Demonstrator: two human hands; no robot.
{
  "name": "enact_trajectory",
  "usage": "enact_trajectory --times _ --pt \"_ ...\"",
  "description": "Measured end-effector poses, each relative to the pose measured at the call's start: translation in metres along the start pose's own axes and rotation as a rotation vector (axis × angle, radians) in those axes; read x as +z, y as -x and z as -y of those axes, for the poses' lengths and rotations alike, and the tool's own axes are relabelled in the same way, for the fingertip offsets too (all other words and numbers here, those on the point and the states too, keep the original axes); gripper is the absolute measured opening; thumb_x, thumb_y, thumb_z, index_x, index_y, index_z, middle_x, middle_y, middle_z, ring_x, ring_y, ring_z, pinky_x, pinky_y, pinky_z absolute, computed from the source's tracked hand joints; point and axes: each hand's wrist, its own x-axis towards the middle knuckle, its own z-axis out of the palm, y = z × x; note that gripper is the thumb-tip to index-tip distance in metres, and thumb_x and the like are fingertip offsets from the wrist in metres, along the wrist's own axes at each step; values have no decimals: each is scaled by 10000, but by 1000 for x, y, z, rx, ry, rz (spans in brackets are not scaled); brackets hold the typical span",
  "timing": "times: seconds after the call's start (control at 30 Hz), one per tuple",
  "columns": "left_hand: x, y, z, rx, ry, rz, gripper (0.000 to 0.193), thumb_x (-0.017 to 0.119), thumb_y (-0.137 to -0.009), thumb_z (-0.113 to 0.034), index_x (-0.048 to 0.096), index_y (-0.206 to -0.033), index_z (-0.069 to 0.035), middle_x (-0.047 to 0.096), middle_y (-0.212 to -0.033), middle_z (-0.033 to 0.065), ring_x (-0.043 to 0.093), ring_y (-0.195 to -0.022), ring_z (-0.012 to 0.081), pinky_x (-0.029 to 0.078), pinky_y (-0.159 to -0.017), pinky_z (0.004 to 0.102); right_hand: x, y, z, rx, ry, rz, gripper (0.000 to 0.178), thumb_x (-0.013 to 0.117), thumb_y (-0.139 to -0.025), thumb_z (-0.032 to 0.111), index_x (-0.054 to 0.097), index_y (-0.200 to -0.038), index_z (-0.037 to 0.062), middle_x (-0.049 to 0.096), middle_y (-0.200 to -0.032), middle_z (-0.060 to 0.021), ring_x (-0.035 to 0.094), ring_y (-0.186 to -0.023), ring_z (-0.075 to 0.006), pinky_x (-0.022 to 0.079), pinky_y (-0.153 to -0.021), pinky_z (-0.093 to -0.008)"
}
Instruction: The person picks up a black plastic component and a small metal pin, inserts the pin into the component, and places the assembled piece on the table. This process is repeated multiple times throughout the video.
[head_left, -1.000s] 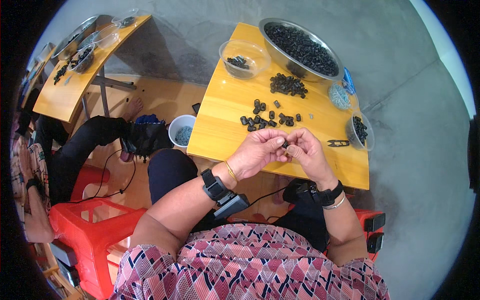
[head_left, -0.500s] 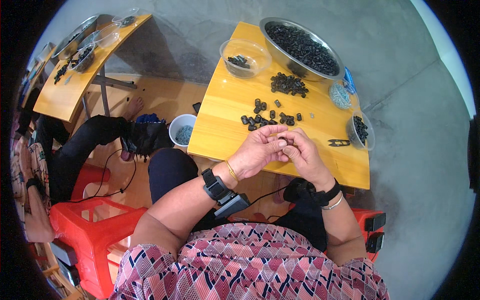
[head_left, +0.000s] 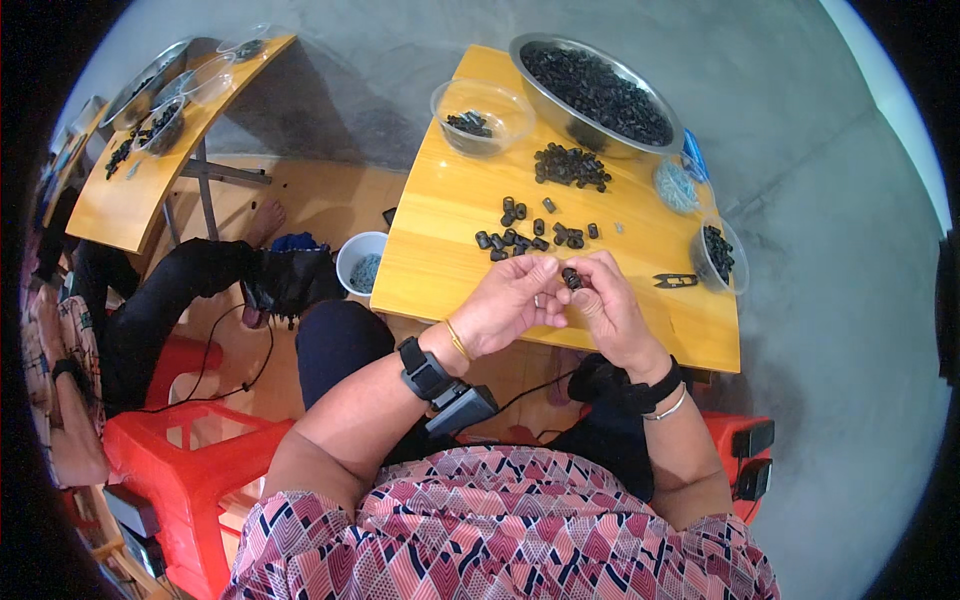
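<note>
Over the near edge of the table, my right hand (head_left: 610,310) pinches a small black cord lock (head_left: 571,279) between thumb and fingers, its end tilted up. Close beside it, my left hand (head_left: 510,300) has thumb and forefinger pressed together; whatever is between them is too small to make out. Just beyond my hands lie several loose black barrel-shaped pieces (head_left: 510,241) in a loose cluster. Farther back is a denser heap of small black parts (head_left: 570,166). Black thread snips (head_left: 675,281) rest to the right of my right hand.
At the back stands a steel basin (head_left: 515,60) full of black parts. Clear plastic bowls hold black pieces (head_left: 470,123), pale springs (head_left: 677,187) and more black parts (head_left: 718,250). A white bucket (head_left: 345,262) stands left of the yellow table (head_left: 430,270). Another person sits left, near a red stool (head_left: 170,470).
My hands have come slightly apart, and the black cord lock now shows in my right fingers. My left thumb and forefinger have drawn away from it. The table pieces lie as before.
</note>
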Motion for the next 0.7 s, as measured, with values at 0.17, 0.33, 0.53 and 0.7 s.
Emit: enact_trajectory --times 0.17,0.33,0.53,0.7 --pt "-1 4 -5 -88 61 104 214 488 -860 -241 549 -798 -46 519 -656 15 467 -561 88 421 -522 242 3 0 7 -63 33 6 273 479 -828 177 440 -1006 -26 434 -853 -145 457 -766 -274 389 -691 -315" --pt "-1 2 -2 -113 24 53 161 511 -849 -194 553 -795 -48 511 -637 -1 454 -543 77 398 -503 227 7 1 8 -86 86 -6 240 487 -821 138 423 -989 -21 408 -837 -147 434 -740 -278 383 -678 -320" --pt "3 3 2 -55 -28 -48 139 527 -839 -178 547 -774 -57 505 -626 -7 454 -532 69 382 -469 208 21 -2 2 -91 104 -131 233 477 -836 170 426 -979 -6 408 -835 -143 434 -743 -273 377 -690 -316" --pt "1 2 0 -52 61 -56 147 527 -840 -183 539 -746 -70 502 -616 -4 452 -530 75 383 -478 215 26 -3 -8 -78 -3 -146 291 457 -855 257 438 -997 5 439 -864 -129 451 -785 -235 378 -709 -296"
